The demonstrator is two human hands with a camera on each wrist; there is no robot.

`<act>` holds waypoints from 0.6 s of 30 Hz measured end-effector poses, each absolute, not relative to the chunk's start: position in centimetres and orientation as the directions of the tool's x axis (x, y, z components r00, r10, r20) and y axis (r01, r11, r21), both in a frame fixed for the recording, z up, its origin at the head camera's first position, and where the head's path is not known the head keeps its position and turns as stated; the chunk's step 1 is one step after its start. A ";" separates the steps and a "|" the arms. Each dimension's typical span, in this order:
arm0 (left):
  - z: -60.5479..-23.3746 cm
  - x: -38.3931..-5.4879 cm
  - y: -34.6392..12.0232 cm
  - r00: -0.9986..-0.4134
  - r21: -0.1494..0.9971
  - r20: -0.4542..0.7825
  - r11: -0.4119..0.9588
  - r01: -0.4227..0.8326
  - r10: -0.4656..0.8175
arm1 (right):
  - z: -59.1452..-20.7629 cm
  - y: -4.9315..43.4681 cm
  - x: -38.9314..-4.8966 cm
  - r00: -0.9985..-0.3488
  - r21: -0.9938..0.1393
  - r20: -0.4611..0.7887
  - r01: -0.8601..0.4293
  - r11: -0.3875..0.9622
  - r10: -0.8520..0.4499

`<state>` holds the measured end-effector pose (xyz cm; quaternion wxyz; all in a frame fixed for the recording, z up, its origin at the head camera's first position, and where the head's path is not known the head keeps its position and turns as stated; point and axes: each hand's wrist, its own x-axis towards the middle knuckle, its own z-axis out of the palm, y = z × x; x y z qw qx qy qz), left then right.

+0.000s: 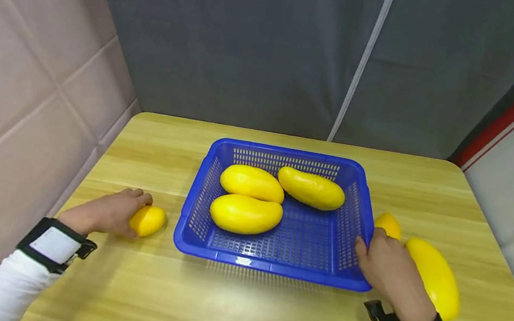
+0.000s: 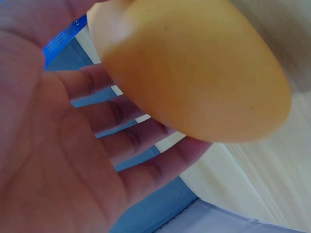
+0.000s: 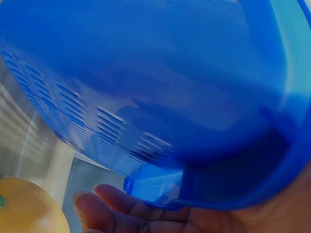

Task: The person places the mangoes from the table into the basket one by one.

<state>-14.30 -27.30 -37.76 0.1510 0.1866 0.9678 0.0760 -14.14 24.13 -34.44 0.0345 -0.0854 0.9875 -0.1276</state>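
Note:
My left hand [image 1: 117, 212] is at the table's left side, its fingers and thumb curled round a small orange-yellow mango [image 1: 150, 221]. In the left wrist view the fingers lie along one side of this smooth mango [image 2: 194, 73]. My right hand [image 1: 392, 270] grips the right rim of a blue plastic basket [image 1: 271, 268], thumb on the rim and fingers beneath it. The right wrist view has the basket's slotted wall [image 3: 160, 87] above those fingers. Three long yellow fruits lie inside: one front left [image 1: 246, 215], one behind it [image 1: 252, 182], one back right [image 1: 310, 189].
Right of the basket lie another small orange-yellow mango [image 1: 388, 224], partly behind my right hand, and a large yellow fruit [image 1: 435, 279] beside my wrist. The wooden table [image 1: 236, 311] meets a grey curtain [image 1: 233, 47] at the back and pale padded walls on both sides.

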 end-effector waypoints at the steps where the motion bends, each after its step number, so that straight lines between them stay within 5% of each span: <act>1: -37.6 -14.3 -27.3 -0.886 0.207 -0.262 0.919 0.336 0.383 | -34.4 24.1 -14.2 -0.983 -0.256 -0.045 -0.162 0.953 -0.179; 18: -32.2 -14.7 -26.8 -0.931 0.138 -0.017 0.923 0.358 0.364 | -34.2 24.1 -14.3 -0.982 -0.266 -0.110 -0.118 0.957 -0.152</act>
